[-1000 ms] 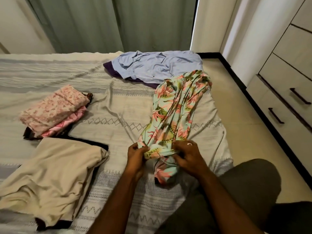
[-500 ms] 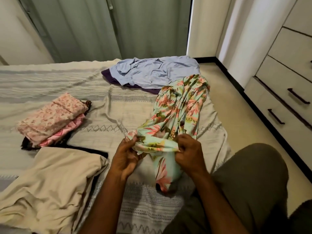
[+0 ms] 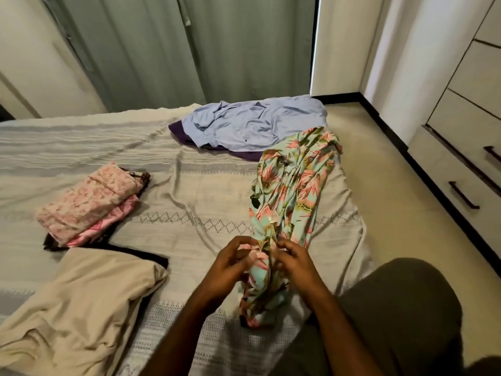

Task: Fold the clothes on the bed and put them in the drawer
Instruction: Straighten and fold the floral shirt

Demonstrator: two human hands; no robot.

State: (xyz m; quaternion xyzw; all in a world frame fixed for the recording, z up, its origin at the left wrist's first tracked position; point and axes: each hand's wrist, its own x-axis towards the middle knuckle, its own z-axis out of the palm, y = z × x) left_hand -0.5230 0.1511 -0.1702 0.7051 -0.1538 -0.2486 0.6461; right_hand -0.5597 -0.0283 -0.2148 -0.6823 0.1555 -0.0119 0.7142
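A mint floral garment (image 3: 294, 185) lies bunched lengthwise on the right side of the bed (image 3: 189, 196). My left hand (image 3: 233, 264) and my right hand (image 3: 294, 263) both pinch its near end, close together, with the fabric gathered between them. A light blue shirt (image 3: 252, 123) lies unfolded over a purple garment (image 3: 179, 132) at the far edge. A folded pink stack (image 3: 89, 204) sits at the left. A beige garment (image 3: 78, 308) lies crumpled at the near left. The drawers (image 3: 466, 169) on the right are closed.
Grey-green curtains (image 3: 189, 50) hang behind the bed. Beige floor (image 3: 393, 199) runs between the bed and the drawer unit. My knee in dark shorts (image 3: 393, 308) is at the lower right, against the bed's edge.
My hands have drawn closer together, gathering the garment's near end into a narrow bunch; the spread fold of fabric between them is gone. The camera has tilted a little.
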